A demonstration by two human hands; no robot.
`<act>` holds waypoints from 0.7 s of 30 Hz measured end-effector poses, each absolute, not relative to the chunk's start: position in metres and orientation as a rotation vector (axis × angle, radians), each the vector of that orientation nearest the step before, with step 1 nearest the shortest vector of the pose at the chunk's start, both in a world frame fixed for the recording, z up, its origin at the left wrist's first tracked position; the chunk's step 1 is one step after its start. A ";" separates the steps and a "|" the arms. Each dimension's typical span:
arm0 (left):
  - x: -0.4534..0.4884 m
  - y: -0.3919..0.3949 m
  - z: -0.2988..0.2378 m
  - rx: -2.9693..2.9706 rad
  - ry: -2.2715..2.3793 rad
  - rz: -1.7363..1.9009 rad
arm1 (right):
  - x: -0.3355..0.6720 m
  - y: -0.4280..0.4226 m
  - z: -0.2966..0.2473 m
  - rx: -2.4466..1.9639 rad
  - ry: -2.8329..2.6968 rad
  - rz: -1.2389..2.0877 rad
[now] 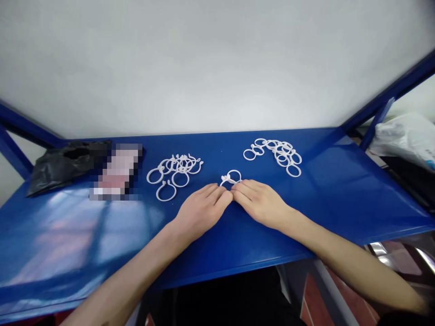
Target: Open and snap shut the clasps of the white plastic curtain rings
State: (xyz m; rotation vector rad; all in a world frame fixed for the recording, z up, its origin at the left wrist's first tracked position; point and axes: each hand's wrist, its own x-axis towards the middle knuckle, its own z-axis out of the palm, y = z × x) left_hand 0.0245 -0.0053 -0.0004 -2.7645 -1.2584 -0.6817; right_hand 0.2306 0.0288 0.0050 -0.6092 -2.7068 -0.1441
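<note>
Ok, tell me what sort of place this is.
Probably a small indoor work spot, home or workshop I can't tell: a blue tabletop with blue side frames, a pale upright surface behind, and loose white rings grouped on top.

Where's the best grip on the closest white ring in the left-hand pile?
I'd pinch that ring by its near curve, coming from your side. It appears to lie flat with that curve uncovered, while its knobbed ends point away, toward the rest of the pile.
</note>
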 end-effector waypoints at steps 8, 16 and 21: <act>0.041 -0.015 -0.005 -2.570 -1.457 -0.648 | 0.218 0.013 0.004 -0.795 -2.593 -0.243; 0.034 -0.009 -0.004 -2.493 -1.334 -0.731 | 0.220 0.023 -0.002 -0.691 -2.589 -0.271; -0.007 0.006 0.000 -2.351 -1.492 -0.800 | 0.226 0.042 -0.006 -0.744 -2.498 -0.140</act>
